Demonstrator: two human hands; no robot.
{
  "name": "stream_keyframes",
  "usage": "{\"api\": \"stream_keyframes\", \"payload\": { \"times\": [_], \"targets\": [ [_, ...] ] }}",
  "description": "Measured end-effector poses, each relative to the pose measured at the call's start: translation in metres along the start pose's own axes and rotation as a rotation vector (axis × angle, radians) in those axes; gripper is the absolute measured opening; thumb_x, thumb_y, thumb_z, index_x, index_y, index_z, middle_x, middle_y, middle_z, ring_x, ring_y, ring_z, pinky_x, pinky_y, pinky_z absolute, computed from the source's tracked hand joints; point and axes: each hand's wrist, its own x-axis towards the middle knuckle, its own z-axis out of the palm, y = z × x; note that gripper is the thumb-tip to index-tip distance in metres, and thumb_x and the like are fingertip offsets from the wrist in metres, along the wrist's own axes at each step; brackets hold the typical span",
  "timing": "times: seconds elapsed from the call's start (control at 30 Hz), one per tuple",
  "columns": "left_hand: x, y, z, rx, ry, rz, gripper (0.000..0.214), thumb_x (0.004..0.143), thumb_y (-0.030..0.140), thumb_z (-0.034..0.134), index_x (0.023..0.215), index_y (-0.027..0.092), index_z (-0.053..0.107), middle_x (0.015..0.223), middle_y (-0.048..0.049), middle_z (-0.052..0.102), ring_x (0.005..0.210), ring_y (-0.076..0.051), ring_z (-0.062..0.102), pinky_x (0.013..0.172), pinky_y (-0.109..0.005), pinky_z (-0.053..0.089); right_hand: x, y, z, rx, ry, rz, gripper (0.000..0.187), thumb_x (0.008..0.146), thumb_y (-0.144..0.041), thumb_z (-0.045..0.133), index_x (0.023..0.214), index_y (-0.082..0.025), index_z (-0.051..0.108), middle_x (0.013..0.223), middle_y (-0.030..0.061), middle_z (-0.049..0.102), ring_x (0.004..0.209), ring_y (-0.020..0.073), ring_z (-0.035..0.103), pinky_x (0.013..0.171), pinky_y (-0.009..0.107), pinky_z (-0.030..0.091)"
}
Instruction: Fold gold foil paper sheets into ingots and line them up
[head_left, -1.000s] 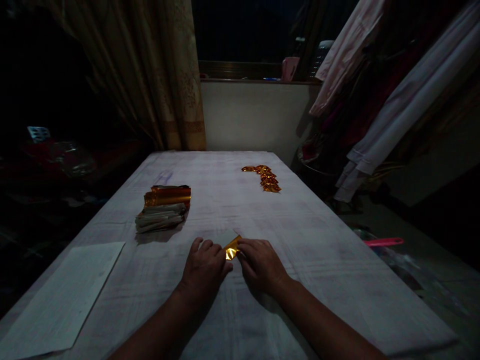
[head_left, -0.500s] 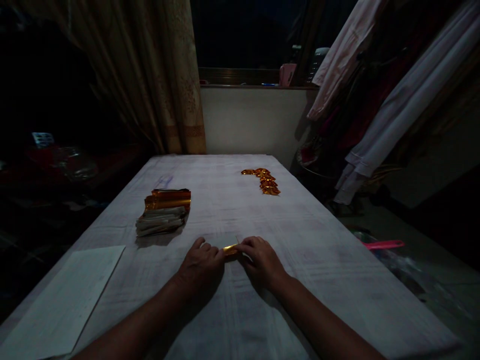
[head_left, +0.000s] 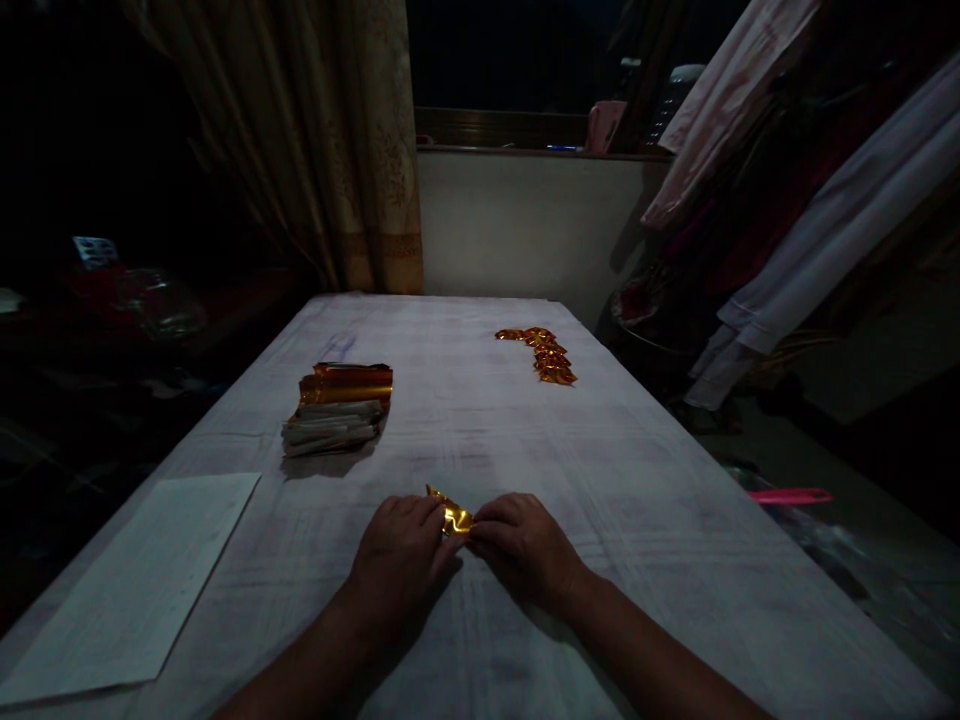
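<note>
My left hand (head_left: 401, 555) and my right hand (head_left: 521, 545) rest side by side on the cloth-covered table (head_left: 637, 500). Both pinch a small folded piece of gold foil paper (head_left: 452, 515) between their fingertips. The paper is creased and one corner sticks up to the left. A stack of gold and pale paper sheets (head_left: 341, 405) lies ahead to the left. A curved row of several folded gold pieces (head_left: 544, 353) lies farther off to the right.
A white sheet of paper (head_left: 142, 580) lies flat at the near left of the table. A curtain (head_left: 315, 140) hangs behind the table's far left corner. Clothes (head_left: 787, 200) hang at the right. A pink object (head_left: 791, 495) lies on the floor to the right.
The gold paper has been folded smaller and its shape has changed from a flat strip to a creased piece with a raised corner. Both hands stayed together on it.
</note>
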Motion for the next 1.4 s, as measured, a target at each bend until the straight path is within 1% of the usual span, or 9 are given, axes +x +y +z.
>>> {"api": "stream_keyframes", "payload": {
  "times": [0.07,0.13,0.3,0.4,0.53,0.77,1.0,1.3,1.4],
  "targets": [
    [0.004,0.006,0.003,0.049,-0.013,-0.063,0.012,0.098,0.027,0.056,0.093,0.020,0.064,0.095,-0.0067,0.071,0.087,-0.024,0.065,0.080,-0.040,0.047,-0.003,0.002,0.000,0.007,-0.016,0.044,0.015,0.098,-0.032,0.062,0.099,-0.025,0.075,0.093,0.0046,0.074,0.085,0.0189,0.065,0.077,0.034,0.044],
    [0.010,0.008,0.005,0.094,-0.041,-0.110,0.014,0.098,0.026,0.056,0.087,0.020,0.063,0.091,-0.0064,0.069,0.083,-0.024,0.063,0.077,-0.039,0.045,-0.006,0.003,-0.001,0.015,-0.030,0.087,0.015,0.097,-0.029,0.061,0.098,-0.025,0.075,0.093,0.0049,0.072,0.086,0.0196,0.063,0.076,0.035,0.044],
    [0.016,0.009,0.003,0.049,-0.073,-0.187,0.009,0.094,0.026,0.064,0.088,0.020,0.061,0.095,-0.0062,0.066,0.088,-0.025,0.060,0.077,-0.038,0.044,-0.005,0.000,0.001,0.040,-0.048,0.190,0.010,0.094,-0.023,0.063,0.091,-0.022,0.073,0.091,0.0043,0.069,0.087,0.0198,0.060,0.078,0.035,0.041],
    [0.013,0.008,0.005,0.009,-0.039,-0.196,0.008,0.095,0.025,0.062,0.089,0.020,0.060,0.095,-0.0054,0.065,0.089,-0.024,0.059,0.079,-0.038,0.045,-0.002,-0.004,0.004,0.025,-0.041,0.261,0.010,0.093,-0.020,0.062,0.085,-0.021,0.069,0.089,0.0038,0.067,0.086,0.0196,0.059,0.078,0.034,0.039],
    [0.006,0.005,0.012,-0.015,0.050,-0.163,0.004,0.096,0.023,0.060,0.092,0.020,0.059,0.098,-0.0048,0.066,0.091,-0.024,0.059,0.082,-0.039,0.045,0.002,-0.010,0.006,-0.040,-0.043,0.349,0.012,0.092,-0.020,0.061,0.080,-0.021,0.064,0.085,0.0037,0.064,0.083,0.0202,0.057,0.076,0.033,0.037],
    [0.004,0.005,0.015,-0.032,0.129,-0.122,0.009,0.098,0.022,0.053,0.093,0.021,0.059,0.099,-0.0060,0.066,0.093,-0.025,0.060,0.083,-0.041,0.047,0.007,-0.015,0.006,-0.063,-0.053,0.438,0.015,0.090,-0.022,0.067,0.076,-0.021,0.062,0.082,0.0025,0.062,0.082,0.0209,0.055,0.075,0.033,0.034],
    [0.010,0.010,0.012,-0.004,0.088,-0.157,0.020,0.096,0.038,0.059,0.088,0.020,0.061,0.093,-0.0062,0.066,0.088,-0.025,0.059,0.079,-0.041,0.047,0.010,-0.013,0.005,-0.052,-0.084,0.482,0.018,0.090,-0.025,0.070,0.074,-0.020,0.062,0.080,0.0019,0.061,0.081,0.0206,0.055,0.075,0.034,0.033],
    [0.010,0.010,0.015,0.027,0.057,-0.161,0.015,0.094,0.034,0.064,0.090,0.020,0.060,0.096,-0.0065,0.066,0.090,-0.026,0.060,0.080,-0.043,0.048,0.013,-0.012,0.005,-0.060,-0.079,0.499,0.019,0.087,-0.026,0.072,0.073,-0.021,0.060,0.078,0.0011,0.060,0.078,0.0204,0.054,0.073,0.034,0.032],
    [0.011,0.011,0.015,0.015,0.072,-0.162,0.016,0.093,0.034,0.065,0.089,0.019,0.060,0.093,-0.0059,0.064,0.088,-0.026,0.059,0.080,-0.043,0.047,0.012,-0.012,0.005,-0.053,-0.077,0.494,0.020,0.088,-0.027,0.070,0.073,-0.021,0.059,0.077,0.0011,0.060,0.078,0.0203,0.054,0.073,0.034,0.033]
  ]
}}
